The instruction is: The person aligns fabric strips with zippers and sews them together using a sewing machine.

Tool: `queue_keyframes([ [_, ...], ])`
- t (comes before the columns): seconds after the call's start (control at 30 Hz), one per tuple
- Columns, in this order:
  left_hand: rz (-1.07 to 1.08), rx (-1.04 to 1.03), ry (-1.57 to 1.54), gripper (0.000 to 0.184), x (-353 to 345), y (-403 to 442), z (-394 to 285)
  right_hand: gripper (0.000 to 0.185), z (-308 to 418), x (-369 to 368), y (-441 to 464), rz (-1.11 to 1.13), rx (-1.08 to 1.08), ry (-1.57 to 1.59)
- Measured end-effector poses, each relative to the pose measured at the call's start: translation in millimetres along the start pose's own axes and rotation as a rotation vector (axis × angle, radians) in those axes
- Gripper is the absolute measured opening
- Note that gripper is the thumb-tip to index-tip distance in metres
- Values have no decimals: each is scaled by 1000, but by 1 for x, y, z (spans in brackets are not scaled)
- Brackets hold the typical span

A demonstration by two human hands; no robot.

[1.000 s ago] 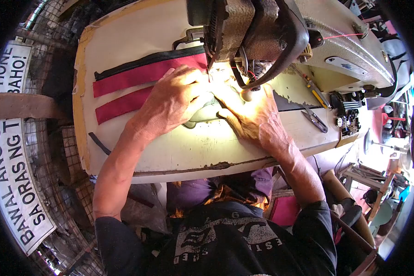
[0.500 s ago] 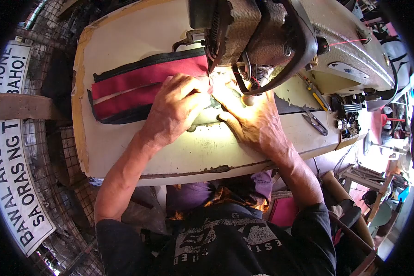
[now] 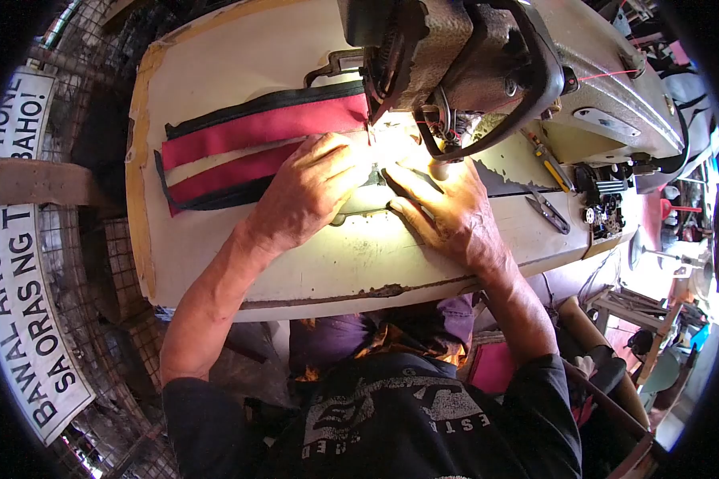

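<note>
A red strip of fabric with black edging (image 3: 272,125) lies on the sewing machine table, its right end under the needle area of the sewing machine (image 3: 487,64). Below it runs a second red and black strip (image 3: 230,175), parted from the first by a pale gap that narrows toward my hand. My left hand (image 3: 315,188) is closed, fingers curled on the strips just left of the needle. Palm down, my right hand (image 3: 451,207) rests right of the needle with fingers stretched toward the brightly lit work. Glare and the machine head hide the fabric there.
Right of my hand lie thread snips (image 3: 549,213) and a yellow-handled cutter (image 3: 553,162). Bobbin-winder parts (image 3: 607,199) sit at the table's right end. A wire mesh with a lettered sign (image 3: 36,319) stands on the left. Red thread (image 3: 607,75) runs along the machine arm.
The two red strips have spread apart, widening the pale gap between them. My left hand has shifted slightly right, and my right hand's fingers have drawn back a little from the needle.
</note>
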State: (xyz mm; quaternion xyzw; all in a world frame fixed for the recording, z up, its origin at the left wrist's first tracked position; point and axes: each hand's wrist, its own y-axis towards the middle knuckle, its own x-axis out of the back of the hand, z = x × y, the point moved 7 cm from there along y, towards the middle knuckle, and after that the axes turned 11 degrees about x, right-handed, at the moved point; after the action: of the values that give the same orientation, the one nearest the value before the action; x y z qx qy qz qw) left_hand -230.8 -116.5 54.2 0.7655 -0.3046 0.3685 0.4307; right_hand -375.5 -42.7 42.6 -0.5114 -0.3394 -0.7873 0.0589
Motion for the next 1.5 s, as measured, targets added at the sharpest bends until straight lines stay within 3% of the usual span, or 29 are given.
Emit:
queue_keyframes([
  [1.5,-13,89,-95,32,-5,-2,7,40,7,-3,12,103,9,31],
])
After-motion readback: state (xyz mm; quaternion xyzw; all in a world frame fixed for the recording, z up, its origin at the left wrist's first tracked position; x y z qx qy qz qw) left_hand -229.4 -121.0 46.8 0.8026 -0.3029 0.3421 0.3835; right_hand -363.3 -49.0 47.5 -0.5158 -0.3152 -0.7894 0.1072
